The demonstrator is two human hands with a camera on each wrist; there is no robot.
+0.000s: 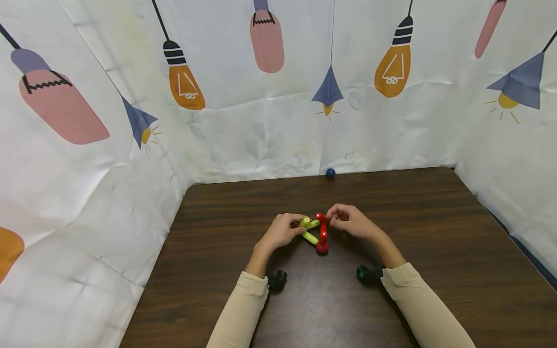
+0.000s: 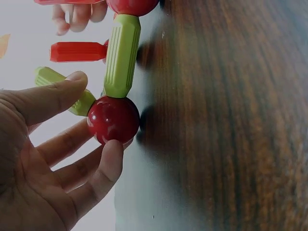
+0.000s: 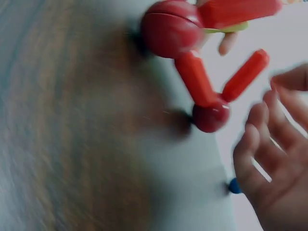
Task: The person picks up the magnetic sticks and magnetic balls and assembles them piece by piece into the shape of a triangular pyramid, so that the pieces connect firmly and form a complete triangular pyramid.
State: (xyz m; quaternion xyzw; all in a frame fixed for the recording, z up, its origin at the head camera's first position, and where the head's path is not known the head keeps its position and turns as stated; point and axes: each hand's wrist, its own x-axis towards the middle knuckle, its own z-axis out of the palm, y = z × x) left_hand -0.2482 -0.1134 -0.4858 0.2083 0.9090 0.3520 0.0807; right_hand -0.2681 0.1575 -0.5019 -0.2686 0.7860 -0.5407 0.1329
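Observation:
A toy frame of rods and balls stands in a triangle on the table, with green rods at the left and red rods at the right. Short rods rise from its corner balls. My left hand holds the left corner: its thumb lies on the upright green rod and its fingers curl round the dark red ball. Beside the far corner is my right hand, fingers loosely bent, apart from the upright red rod and its ball. Nothing shows clearly in its grasp.
At the far table edge sits a blue ball, close to the printed curtain. The dark wooden table extends on both sides of the frame. Black wrist cameras are strapped below both hands.

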